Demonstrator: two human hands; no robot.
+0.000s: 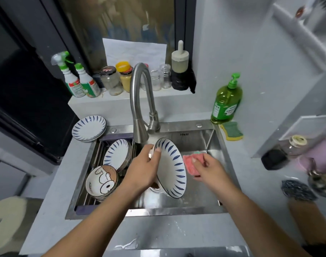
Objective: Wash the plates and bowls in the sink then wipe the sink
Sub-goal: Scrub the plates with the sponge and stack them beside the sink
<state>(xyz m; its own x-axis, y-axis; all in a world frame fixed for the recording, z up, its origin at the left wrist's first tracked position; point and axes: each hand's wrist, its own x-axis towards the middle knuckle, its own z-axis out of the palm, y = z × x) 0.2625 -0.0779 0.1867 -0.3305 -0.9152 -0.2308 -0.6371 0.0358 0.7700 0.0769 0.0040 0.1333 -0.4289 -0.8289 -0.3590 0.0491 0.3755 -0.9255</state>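
Two-handed, stood at the steel sink (177,210). Gripped a white plate with blue leaf strokes (172,167) in the left hand (143,169), thumb curled over the upper rim, the other fingers hidden behind it. Held it tilted on edge, face turned to the right, above the basin floor and just below the spout of the curved faucet (138,101). Clutched a pink scrubbing pad (191,164) in the right hand (208,169), fingers curled round it, just beside the plate's right rim; could not tell whether pad and plate touched.

Saw a stack of matching plates (117,154) leaning in the drain rack (95,154) on the sink's left side, and nearer, nested bowls (101,180) with a cartoon drawn inside the top one. Noted another pile of blue-stroked plates (89,127) lying flat on the counter at the sink's back left corner. Noted a green pump bottle of soap (226,101) at the back right corner, with a yellow-and-green sponge (232,131) lying just in front of it. Spotted two spray bottles (73,78) and several jars (111,80) along the ledge behind the faucet.
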